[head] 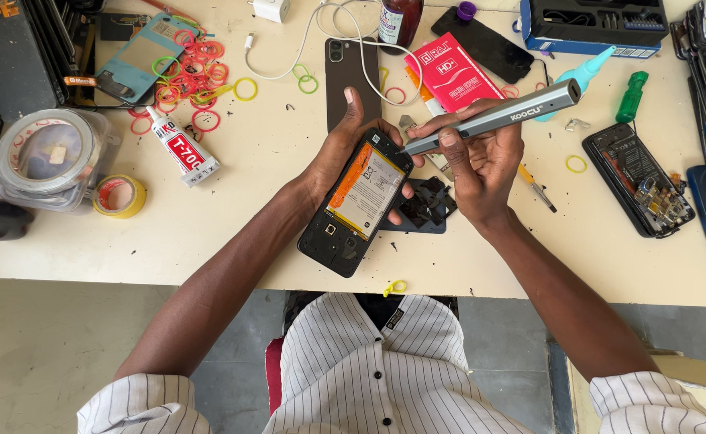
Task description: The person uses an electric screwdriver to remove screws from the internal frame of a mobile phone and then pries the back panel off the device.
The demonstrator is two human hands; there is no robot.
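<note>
An opened phone is gripped by the left hand above the table's near edge. A grey electric screwdriver is clasped by the right hand, tip at the phone's far right edge; bare tabletop is seen leftward.

We see black opened phone, orange-and-white battery | grey metal pen-shaped screwdriver | red, yellow, green rubber bands near cream worktop's far edge | white, dark-pinstriped shirt
</note>
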